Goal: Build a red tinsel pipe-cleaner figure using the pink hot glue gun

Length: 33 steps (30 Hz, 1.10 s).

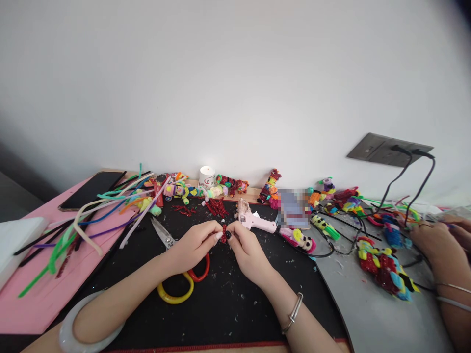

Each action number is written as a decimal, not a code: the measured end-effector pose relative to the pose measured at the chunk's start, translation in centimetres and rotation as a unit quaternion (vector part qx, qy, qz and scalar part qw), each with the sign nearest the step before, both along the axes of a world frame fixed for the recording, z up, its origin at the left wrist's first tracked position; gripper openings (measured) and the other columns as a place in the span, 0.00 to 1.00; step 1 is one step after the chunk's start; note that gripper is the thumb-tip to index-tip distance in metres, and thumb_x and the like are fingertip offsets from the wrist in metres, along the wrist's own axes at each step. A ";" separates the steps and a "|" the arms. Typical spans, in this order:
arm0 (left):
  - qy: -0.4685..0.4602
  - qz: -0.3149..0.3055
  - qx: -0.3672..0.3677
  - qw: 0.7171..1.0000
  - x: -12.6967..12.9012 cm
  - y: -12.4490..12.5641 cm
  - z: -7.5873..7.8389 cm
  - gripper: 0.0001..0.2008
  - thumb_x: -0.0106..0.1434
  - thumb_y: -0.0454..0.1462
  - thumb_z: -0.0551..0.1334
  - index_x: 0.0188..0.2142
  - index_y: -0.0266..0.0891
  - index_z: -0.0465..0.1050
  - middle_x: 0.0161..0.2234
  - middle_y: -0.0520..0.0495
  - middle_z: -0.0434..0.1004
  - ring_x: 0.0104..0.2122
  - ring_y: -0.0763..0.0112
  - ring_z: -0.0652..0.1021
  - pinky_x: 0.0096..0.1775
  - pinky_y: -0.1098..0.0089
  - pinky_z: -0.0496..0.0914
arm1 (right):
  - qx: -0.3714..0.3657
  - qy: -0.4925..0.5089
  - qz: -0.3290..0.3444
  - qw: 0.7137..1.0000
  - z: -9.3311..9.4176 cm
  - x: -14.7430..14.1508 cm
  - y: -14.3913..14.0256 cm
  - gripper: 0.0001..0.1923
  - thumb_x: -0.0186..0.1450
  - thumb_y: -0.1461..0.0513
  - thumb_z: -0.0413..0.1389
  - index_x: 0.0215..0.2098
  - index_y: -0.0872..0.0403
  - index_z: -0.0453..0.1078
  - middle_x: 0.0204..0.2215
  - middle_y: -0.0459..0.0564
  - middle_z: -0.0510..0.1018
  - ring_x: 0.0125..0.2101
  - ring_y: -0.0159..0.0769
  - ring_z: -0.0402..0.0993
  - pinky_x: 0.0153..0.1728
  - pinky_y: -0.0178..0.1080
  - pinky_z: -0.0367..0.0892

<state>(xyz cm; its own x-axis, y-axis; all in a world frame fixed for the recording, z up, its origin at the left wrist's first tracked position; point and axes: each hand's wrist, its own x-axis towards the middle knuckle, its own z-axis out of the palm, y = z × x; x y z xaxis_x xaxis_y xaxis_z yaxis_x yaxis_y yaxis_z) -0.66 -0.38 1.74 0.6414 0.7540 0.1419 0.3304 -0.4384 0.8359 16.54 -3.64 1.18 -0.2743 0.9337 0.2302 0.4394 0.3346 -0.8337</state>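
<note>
Between my two hands, over the black mat [221,309], is a small piece of red glittery pipe cleaner [224,234]. My left hand [200,240] pinches it from the left, thumb and finger together. My right hand [245,247] is closed on it from the right, and fingers hide much of the piece. Under my left hand lie scissors [175,294] with yellow and red handles, blades pointing up and left. A pink glue gun [259,222] rests just beyond my right hand. More red glittery pieces [217,208] lie on the mat behind my hands.
Loose pipe cleaners [88,228] spread over a pink board [44,294] at left, near a dark phone [91,190]. Along the wall stand a paper cup [207,176] and several pipe-cleaner figures [270,189]. Cords run from a wall socket [386,149]. Another person's hands [437,240] are at right.
</note>
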 end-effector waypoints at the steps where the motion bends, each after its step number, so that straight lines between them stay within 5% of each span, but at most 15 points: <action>1: -0.001 0.000 -0.001 1.000 0.0 0.0 0.0 0.11 0.67 0.37 0.47 0.29 0.39 0.59 0.20 0.57 0.60 0.21 0.75 0.63 0.27 0.74 0.61 | 0.002 -0.003 -0.001 1.000 0.0 0.0 0.0 0.07 0.66 0.67 0.43 0.31 0.53 0.59 0.25 0.41 0.62 0.26 0.30 0.59 0.29 0.33 0.55; 33: 0.001 -0.007 -0.013 1.000 0.0 0.0 0.0 0.11 0.67 0.38 0.46 0.28 0.40 0.58 0.19 0.57 0.59 0.21 0.74 0.63 0.26 0.74 0.61 | 0.024 -0.025 -0.007 0.999 -0.3 -0.1 0.0 0.08 0.65 0.68 0.43 0.31 0.53 0.61 0.26 0.43 0.65 0.27 0.32 0.60 0.29 0.33 0.57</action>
